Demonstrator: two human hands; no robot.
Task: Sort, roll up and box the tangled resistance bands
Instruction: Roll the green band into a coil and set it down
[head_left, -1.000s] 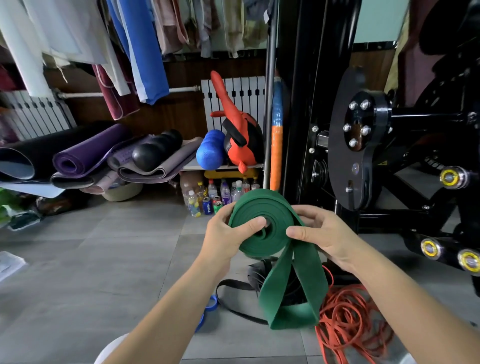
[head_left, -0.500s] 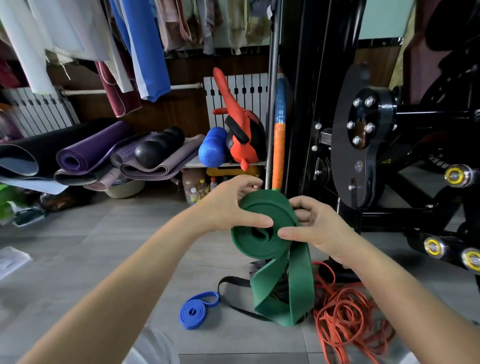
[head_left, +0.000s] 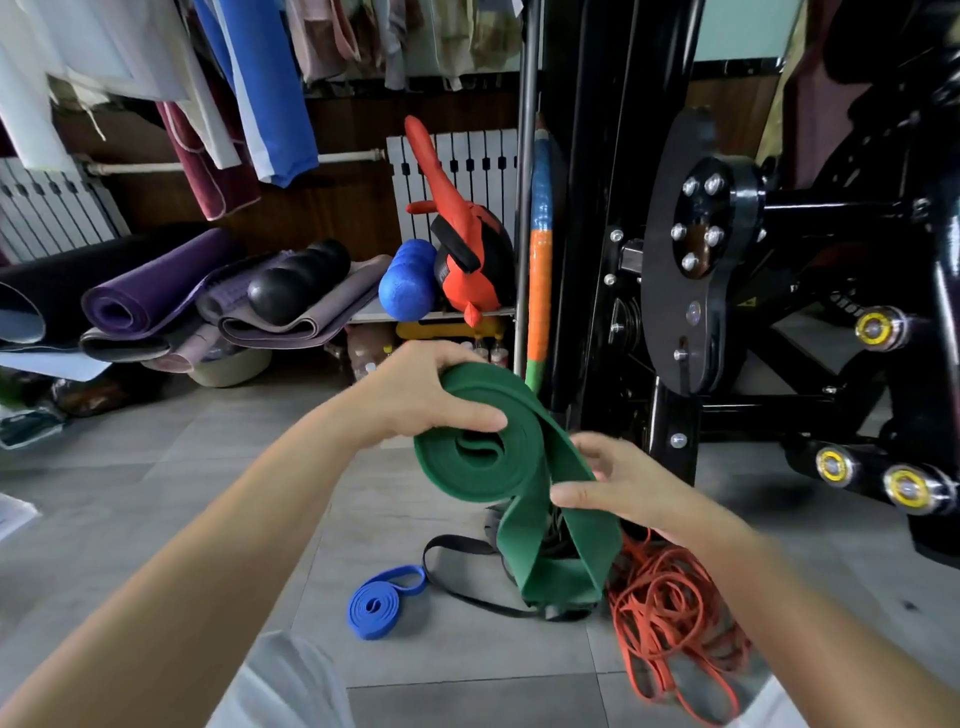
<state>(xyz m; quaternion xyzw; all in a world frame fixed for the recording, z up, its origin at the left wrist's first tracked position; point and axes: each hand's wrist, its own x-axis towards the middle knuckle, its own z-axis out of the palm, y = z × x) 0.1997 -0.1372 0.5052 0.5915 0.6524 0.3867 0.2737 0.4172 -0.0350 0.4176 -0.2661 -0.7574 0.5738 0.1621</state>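
Head cam: green band (head_left: 483, 467) sits mid-frame, half coiled, spiral face toward the camera, loose tail hanging lengthwise down toward bottom centre. Left hand (head_left: 421, 400) grips the coil, thumb across its face. Right hand (head_left: 618, 483) pinches the tail just right of it. Rolled blue band (head_left: 382, 605) lies on the floor lower centre, orange band (head_left: 670, 608) tangled lower right.

Matt, rubbery green band (head_left: 483, 467); glossy black-painted metal machine frame (head_left: 696, 291); matt grey tiled floor (head_left: 156, 499).
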